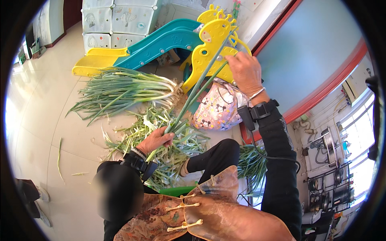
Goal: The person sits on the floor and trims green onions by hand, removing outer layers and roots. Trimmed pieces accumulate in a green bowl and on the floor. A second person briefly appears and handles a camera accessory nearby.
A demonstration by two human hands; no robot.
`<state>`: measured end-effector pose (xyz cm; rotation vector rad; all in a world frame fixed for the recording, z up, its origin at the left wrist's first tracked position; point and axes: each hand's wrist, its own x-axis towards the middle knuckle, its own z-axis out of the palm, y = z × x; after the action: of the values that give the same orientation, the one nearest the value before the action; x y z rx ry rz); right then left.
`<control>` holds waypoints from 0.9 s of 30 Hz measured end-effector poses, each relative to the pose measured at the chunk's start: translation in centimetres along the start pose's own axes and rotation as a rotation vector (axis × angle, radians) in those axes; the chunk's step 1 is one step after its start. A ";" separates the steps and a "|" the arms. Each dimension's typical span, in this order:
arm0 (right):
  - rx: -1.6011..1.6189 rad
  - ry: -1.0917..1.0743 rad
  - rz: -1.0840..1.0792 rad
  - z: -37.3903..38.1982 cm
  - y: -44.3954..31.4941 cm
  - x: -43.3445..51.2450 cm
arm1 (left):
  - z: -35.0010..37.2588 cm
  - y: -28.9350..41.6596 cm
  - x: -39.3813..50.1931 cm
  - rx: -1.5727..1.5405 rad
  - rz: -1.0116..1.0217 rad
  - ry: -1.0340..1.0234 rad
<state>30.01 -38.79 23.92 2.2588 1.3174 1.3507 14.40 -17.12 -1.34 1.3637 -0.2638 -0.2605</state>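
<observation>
My left hand [155, 140] is closed around the lower part of a green onion [197, 87], whose long leaves slant up to the right. My right hand [245, 70], raised near the yellow end of the slide, pinches the tip of one of its leaves. Whether the white end is covered by my left hand I cannot tell. A large bunch of green onions [126, 90] lies on the floor at the upper left, roots towards the right. Below it a heap of stripped leaves and peelings [162, 162] spreads between my feet.
A teal and yellow toy slide [162, 39] stands beyond the onions, with a pink patterned bag [214, 110] beside it. More green onions [251, 164] lie right of my knee. At the lower left, another person's shoes [43, 208] show. A red-framed door [313, 102] is at the right.
</observation>
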 end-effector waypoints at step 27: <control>0.129 -0.231 -0.014 -4.9 4.4 3.0 | -0.4 -1.3 0.5 0.035 -0.032 -0.041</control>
<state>29.31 -40.30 30.90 2.3973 1.3712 0.9901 14.94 -17.11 -2.69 1.3993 -0.2818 -0.3115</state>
